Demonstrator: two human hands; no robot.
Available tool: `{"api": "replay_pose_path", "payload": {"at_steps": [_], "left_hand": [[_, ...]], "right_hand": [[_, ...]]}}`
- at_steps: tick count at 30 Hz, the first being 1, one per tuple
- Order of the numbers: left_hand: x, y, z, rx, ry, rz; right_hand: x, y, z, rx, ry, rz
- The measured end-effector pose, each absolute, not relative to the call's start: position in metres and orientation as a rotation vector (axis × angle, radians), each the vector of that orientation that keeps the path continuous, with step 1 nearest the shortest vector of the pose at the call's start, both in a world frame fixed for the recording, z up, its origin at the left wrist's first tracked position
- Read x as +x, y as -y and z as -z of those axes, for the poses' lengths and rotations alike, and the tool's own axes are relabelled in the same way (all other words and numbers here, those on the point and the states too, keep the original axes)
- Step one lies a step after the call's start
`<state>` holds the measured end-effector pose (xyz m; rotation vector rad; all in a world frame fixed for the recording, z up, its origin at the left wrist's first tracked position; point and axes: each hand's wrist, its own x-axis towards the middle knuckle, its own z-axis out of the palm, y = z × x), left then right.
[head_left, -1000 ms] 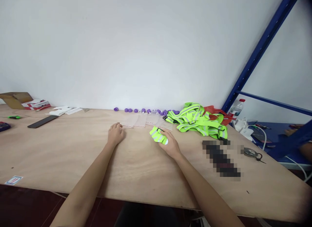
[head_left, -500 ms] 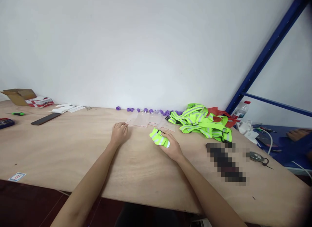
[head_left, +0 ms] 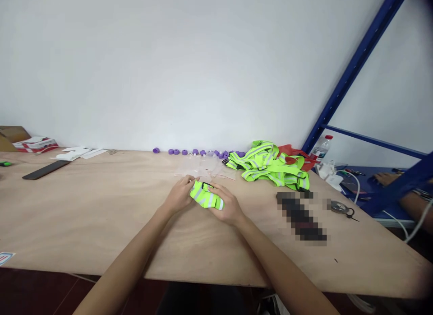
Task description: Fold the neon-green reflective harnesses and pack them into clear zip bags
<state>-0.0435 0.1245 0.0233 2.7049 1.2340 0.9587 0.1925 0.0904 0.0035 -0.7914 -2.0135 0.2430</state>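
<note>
A bundle of folded neon-yellow reflective strap (head_left: 205, 196), with grey stripes and a black buckle on top, is held just above the table between both hands. My right hand (head_left: 227, 204) is closed round its right side. My left hand (head_left: 181, 195) has its fingers closed at the left end of the bundle; whether a bag edge is also in them is hard to see. Clear plastic zip bags (head_left: 216, 168) with red seal lines lie flat just beyond my fingertips.
Neon reflective straps (head_left: 270, 166) are heaped at the right, by red fabric (head_left: 294, 155) and a bottle (head_left: 321, 148). Purple caps (head_left: 184, 152) line the wall. A dark flat bar (head_left: 45, 169) and white papers (head_left: 76, 152) lie left. Another person's hand (head_left: 387, 178) rests beyond the blue frame.
My left hand has moved right and nearer, from the plastic bag's edge to the strap bundle. My right hand has shifted slightly left with the bundle. The view has turned a little right.
</note>
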Motion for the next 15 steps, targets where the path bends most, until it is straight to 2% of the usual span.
{"api": "replay_pose_path", "payload": {"at_steps": [15], "left_hand": [[-0.02, -0.105, -0.017, 2.806, -0.991, -1.012]], "right_hand": [[0.192, -0.096, 0.002, -1.02, 1.868, -0.305]]}}
